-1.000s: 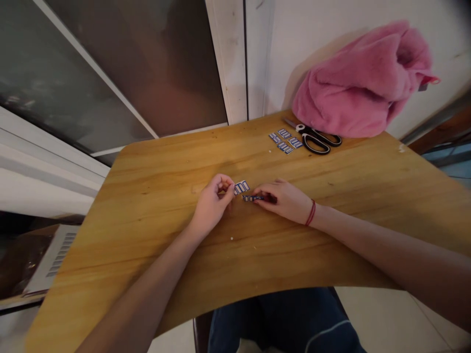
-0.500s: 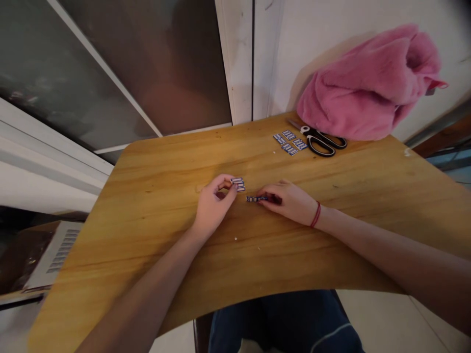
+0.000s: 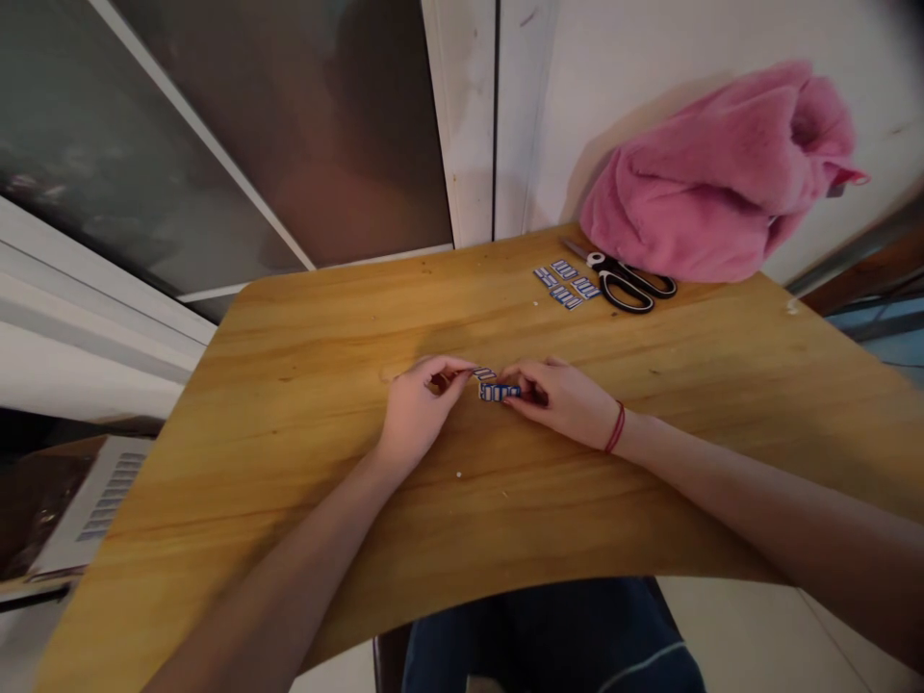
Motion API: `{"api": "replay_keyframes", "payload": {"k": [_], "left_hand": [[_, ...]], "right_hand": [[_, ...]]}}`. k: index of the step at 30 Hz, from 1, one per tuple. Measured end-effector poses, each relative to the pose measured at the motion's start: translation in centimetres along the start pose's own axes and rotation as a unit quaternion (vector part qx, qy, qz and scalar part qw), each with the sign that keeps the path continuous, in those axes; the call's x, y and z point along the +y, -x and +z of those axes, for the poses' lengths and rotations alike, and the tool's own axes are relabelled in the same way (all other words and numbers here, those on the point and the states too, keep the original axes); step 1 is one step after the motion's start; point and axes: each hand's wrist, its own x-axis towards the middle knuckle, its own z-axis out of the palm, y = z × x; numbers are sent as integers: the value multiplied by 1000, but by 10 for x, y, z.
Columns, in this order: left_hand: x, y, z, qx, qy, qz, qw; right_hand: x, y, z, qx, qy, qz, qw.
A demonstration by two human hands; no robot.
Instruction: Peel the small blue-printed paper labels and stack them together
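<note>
Between thumb and index finger, my left hand (image 3: 425, 404) pinches a small blue-and-white striped piece (image 3: 484, 373), thin like card or a sticker. My right hand (image 3: 559, 399) is closed on a small block-like item with blue edges and pale panels (image 3: 498, 393), held low over the wooden table. The piece in the left hand lies just above and behind this item; whether the two touch I cannot tell. A red cord bracelet circles my right wrist.
Several similar blue-and-white pieces (image 3: 566, 296) lie at the back of the table (image 3: 324, 385). Black-handled scissors (image 3: 628, 284) rest beside them, in front of a pink plush bundle (image 3: 707, 183) against the wall. Tiny white bits dot the tabletop.
My left hand has brought its striped piece rightward, close to the item in my right hand. That item has turned, so more of its panelled face shows.
</note>
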Motion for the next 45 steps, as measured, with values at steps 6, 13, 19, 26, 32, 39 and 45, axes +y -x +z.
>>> {"api": "replay_keyframes", "payload": {"k": [6, 13, 19, 26, 32, 39, 45], "left_hand": [[-2, 2, 2, -11, -15, -11, 1000], [-8, -4, -5, -70, -34, 62, 995], [-13, -5, -5, -110, -90, 85, 986], [-4, -4, -12, -151, -110, 139, 972], [6, -1, -11, -175, -51, 65, 981], [4, 2, 3, -160, -31, 53, 985], [4, 3, 6, -149, -26, 52, 987]], "right_hand": [[-1, 0, -1, -1, -16, -2, 1000], [-2, 1, 1, 21, -45, 20, 999], [-1, 1, 2, 7, 2, -5, 1000], [0, 1, 0, -6, 22, -24, 999], [0, 1, 0, -8, 20, -21, 1000], [-1, 1, -1, -2, 19, -24, 1000], [-1, 2, -1, -11, 13, -18, 1000]]}}
